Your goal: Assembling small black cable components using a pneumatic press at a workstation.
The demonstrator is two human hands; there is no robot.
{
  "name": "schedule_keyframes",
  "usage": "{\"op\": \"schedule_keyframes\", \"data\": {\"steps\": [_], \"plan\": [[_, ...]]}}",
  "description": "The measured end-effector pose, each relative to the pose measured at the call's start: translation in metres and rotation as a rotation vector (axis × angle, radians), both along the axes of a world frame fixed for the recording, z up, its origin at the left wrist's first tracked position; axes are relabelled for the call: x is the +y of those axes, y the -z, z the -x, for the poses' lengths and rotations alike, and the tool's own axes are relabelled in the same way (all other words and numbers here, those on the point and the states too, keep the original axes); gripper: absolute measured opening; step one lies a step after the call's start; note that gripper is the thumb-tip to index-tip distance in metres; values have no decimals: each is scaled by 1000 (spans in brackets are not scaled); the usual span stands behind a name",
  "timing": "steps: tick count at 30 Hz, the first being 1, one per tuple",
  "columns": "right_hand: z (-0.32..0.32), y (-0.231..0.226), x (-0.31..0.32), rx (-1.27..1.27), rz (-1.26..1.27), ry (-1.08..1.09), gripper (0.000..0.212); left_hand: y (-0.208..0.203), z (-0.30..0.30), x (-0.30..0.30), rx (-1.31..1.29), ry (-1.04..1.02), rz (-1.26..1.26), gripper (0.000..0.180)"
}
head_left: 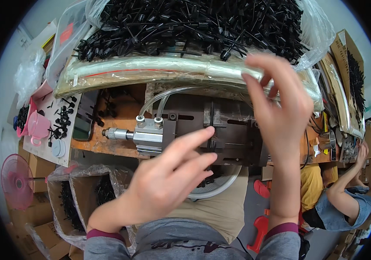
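My left hand (161,175) reaches over a dark metal fixture (237,147) with its fingers stretched out and apart. Its index fingertip is at a small black part (218,126) in the middle of the fixture; I cannot tell whether they touch. My right hand (283,93) is raised at the front edge of a big heap of black plastic parts with thin stems (194,26). Its thumb and index finger are apart, with nothing visible between them; the hand is slightly blurred. A silver air cylinder (148,141) with two clear hoses (161,95) sits at the fixture's left end.
The heap lies on a plastic-wrapped tray (159,69). Loose black parts (62,123), a pink cup (38,125) and a pink fan (17,181) are at left. Lined boxes (64,190) stand lower left. A white-rimmed basket (224,188) sits beneath the fixture. Another person (345,199) works at right.
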State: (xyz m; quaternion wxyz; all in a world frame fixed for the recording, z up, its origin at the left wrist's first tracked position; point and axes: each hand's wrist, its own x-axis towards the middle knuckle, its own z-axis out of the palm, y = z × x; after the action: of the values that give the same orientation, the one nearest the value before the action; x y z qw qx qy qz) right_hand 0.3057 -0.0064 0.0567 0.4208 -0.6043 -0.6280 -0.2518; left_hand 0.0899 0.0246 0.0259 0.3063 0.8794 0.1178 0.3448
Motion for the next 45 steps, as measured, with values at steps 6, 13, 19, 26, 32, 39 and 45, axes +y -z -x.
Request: {"op": "schedule_keyframes", "data": {"steps": [6,13,19,26,32,39,45], "plan": [[-40,-3,62,-433,102,188,12,47,-7,-28,140,-55,-225,27],[-52,-4,48,-373,310,168,1,64,-15,-31,228,-114,-380,24],[-64,-17,24,-43,271,81,15,60,-22,-28,266,-122,-329,22],[-77,-17,-8,828,296,-231,29,56,-20,-27,306,-109,-303,24],[-52,-16,-67,836,624,-486,20,23,-12,-21,-53,34,607,54],[-21,14,-69,1213,816,-738,18,5,8,-11,-63,189,653,33],[17,23,-70,1712,684,-743,17,23,12,-15,-137,220,236,30]]}}
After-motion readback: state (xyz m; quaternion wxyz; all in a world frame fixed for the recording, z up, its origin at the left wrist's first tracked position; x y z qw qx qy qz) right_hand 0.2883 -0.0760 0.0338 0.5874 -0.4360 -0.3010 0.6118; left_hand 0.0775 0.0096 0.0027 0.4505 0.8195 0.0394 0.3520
